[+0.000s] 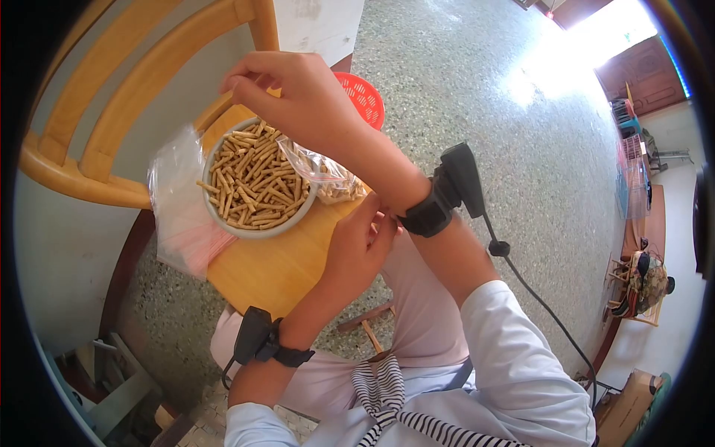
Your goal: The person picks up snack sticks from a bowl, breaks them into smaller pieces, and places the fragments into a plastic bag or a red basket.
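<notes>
My right hand (287, 86) is raised above the far side of the bowl, fingers loosely curled and thumb apart, with nothing visible in it. My left hand (357, 242) reaches across to the underside of my right wrist, by the black wrist strap (428, 216). Its fingers are bent and closed there; what they pinch, if anything, is hidden. Between my arms and the chair back stands a grey bowl (261, 233) full of short tan sticks (257, 179). A clear plastic bag (339, 182) with similar pieces lies against the bowl's right side, partly behind my right forearm.
The bowl stands on a wooden chair seat (261, 279) with a slatted back (112, 97). Flat clear bags (182, 216) hang over its left edge. A red perforated basket (365, 100) sits behind my right forearm. A cable (551, 313) runs from my right wrist device.
</notes>
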